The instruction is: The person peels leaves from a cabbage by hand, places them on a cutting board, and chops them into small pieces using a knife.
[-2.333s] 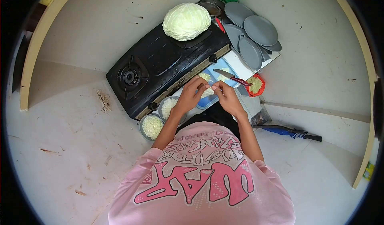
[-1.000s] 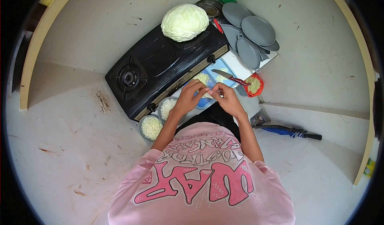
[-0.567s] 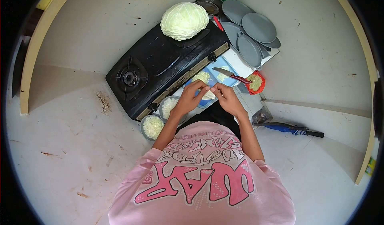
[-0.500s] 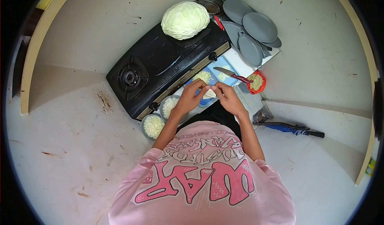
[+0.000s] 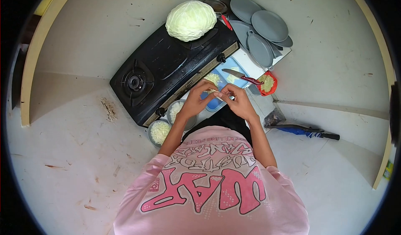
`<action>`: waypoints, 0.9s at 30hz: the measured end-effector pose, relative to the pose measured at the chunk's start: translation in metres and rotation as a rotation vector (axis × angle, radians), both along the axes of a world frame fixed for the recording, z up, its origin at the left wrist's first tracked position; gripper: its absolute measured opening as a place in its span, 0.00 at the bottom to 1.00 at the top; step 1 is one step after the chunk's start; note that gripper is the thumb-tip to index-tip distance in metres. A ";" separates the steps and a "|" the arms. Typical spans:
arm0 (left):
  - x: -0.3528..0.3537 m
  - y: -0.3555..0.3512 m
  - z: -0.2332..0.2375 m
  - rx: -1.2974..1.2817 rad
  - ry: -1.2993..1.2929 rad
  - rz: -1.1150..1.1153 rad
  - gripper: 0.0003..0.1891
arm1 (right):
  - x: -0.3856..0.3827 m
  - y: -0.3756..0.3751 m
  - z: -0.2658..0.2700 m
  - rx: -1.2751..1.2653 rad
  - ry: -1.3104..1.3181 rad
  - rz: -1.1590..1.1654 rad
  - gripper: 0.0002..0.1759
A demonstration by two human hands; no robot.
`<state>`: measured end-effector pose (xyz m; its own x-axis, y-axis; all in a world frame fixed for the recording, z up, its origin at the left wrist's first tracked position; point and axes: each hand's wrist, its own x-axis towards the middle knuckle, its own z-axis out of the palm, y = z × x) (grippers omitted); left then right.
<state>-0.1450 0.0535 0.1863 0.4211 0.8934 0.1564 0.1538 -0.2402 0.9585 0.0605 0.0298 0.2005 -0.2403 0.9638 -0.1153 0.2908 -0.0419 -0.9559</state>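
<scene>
Over the blue tray [image 5: 241,83], my left hand [image 5: 199,98] and my right hand [image 5: 236,99] meet at the fingertips. Both pinch a small, thin, pale wrapper [image 5: 215,92], mostly hidden by the fingers. Shredded cabbage [image 5: 212,78] lies in the tray just beyond my left hand. Pale flat pieces [image 5: 232,75] rest in its right part. A knife [image 5: 242,76] with a dark red handle lies across the tray's right side, past my right hand.
A black gas stove [image 5: 167,68] carries a whole cabbage [image 5: 191,21]. Bowls of shredded cabbage [image 5: 160,132] stand left of my forearm. A red container [image 5: 268,83], grey plates [image 5: 270,26] and a folded blue umbrella [image 5: 300,130] are on the right.
The wrapper's white flap that hung below my fingertips has been drawn up into a narrow strip between them. My fingers have curled closer around it. The camera view has shifted slightly.
</scene>
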 end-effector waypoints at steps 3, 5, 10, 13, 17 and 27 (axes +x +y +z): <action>0.001 -0.002 -0.001 -0.118 -0.083 -0.031 0.07 | -0.001 -0.003 -0.002 0.042 0.040 -0.032 0.10; -0.002 -0.003 -0.002 -0.259 -0.118 -0.059 0.09 | -0.001 -0.004 -0.005 0.045 0.045 -0.031 0.09; -0.003 -0.003 -0.001 -0.321 -0.164 -0.049 0.10 | -0.004 -0.005 -0.005 0.053 0.056 -0.033 0.08; -0.004 -0.003 -0.002 -0.316 -0.183 -0.052 0.09 | -0.004 -0.006 0.002 0.039 0.050 -0.033 0.08; -0.007 -0.001 -0.010 -0.257 -0.101 -0.052 0.09 | -0.001 -0.005 0.009 0.032 -0.016 -0.021 0.10; -0.002 0.000 0.008 0.007 0.115 -0.038 0.06 | 0.002 -0.004 0.011 0.071 -0.145 0.027 0.13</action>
